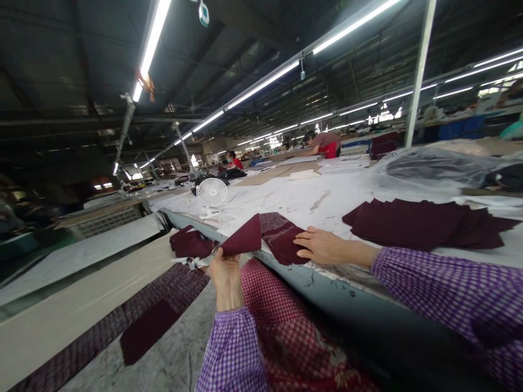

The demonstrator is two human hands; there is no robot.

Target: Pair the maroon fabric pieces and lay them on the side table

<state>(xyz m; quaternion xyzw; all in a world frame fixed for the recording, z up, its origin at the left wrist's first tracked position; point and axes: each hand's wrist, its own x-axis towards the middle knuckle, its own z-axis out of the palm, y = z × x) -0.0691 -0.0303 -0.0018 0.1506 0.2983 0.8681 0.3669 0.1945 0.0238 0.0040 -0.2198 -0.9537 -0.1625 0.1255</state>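
Observation:
A maroon fabric piece (243, 238) lies partly over the table's front edge, its left part lifted and angled. Its middle shows a speckled, greyish face. My left hand (226, 270) pinches the lower left corner between thumb and fingers. On the fabric's right end my right hand (321, 245) rests, fingers stretched out and pressing lightly on the cloth. A fanned stack of maroon fabric pieces (425, 223) lies on the table to the right of that hand. Left of my left hand is a crumpled maroon bundle (190, 243) with whitish strips.
A small white fan (212, 193) stands on the white-covered table (286, 190). Clear plastic sheeting (433, 166) lies at the right. Lower left, a maroon fabric panel (149, 331) lies on a long speckled strip (93, 332). Two people (329, 146) are farther back.

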